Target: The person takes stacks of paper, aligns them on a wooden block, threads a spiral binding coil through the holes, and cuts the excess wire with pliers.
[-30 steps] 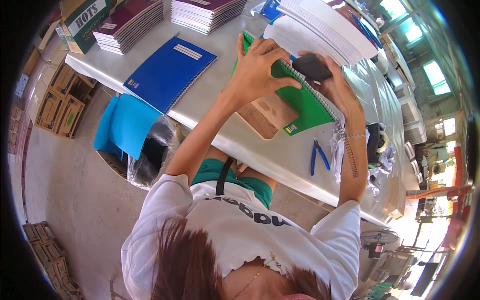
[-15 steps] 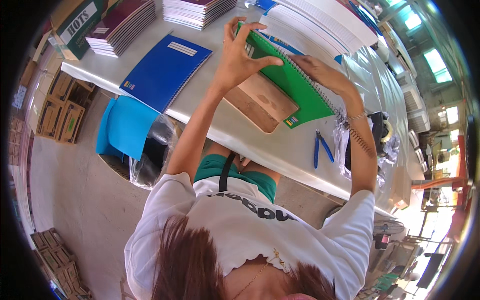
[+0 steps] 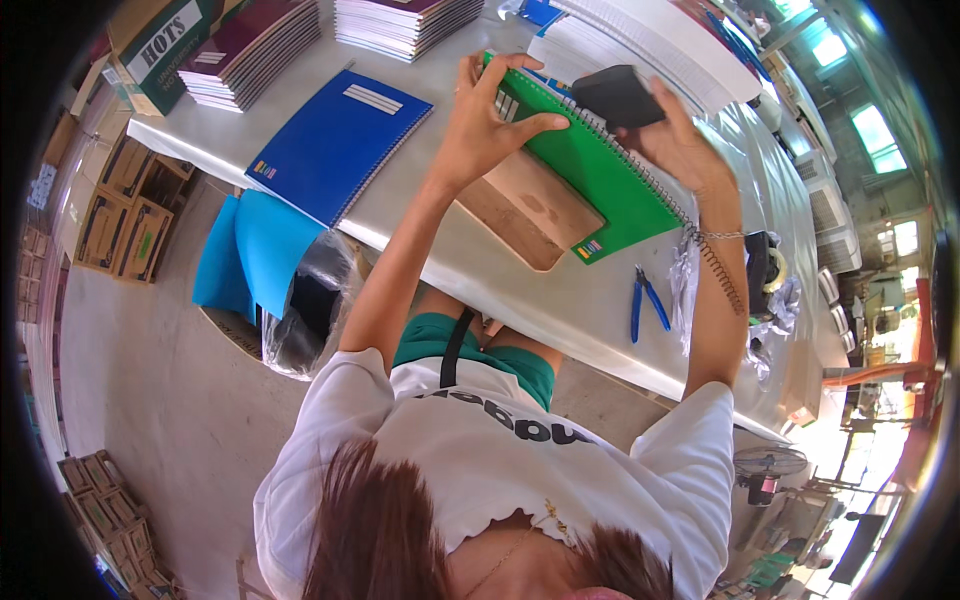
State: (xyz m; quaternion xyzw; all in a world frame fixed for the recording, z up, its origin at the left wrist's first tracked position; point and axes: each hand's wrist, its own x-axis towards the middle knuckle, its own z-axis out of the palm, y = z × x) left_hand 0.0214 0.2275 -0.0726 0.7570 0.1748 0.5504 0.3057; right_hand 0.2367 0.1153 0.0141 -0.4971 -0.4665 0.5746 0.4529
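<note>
A green spiral notebook [image 3: 615, 195] leans tilted on a brown wooden support [image 3: 545, 210] at the table's front. My left hand [image 3: 485, 125] grips its far left end, thumb on the cover and fingers over the top edge. A wire coil runs along the notebook's upper edge, and its loose tail [image 3: 722, 275] trails past the near right end by my forearm. Behind that edge my right hand [image 3: 685, 145] holds a dark, block-like object [image 3: 622, 96] whose exact kind I cannot make out. Blue-handled pliers [image 3: 648, 305] lie on the table, right of the notebook.
A blue spiral notebook [image 3: 340, 140] lies to the left. Stacks of maroon-covered notebooks [image 3: 250, 55] and a green box [image 3: 160, 55] stand behind it. White page stacks [image 3: 640, 50] fill the back. A tape roll [image 3: 776, 262] sits at right. Below the table's left edge is a plastic-lined bin [image 3: 310, 310].
My right hand has lifted away from the coil and turned, bringing the dark block into sight. My left hand keeps its hold on the green notebook, which has barely shifted.
</note>
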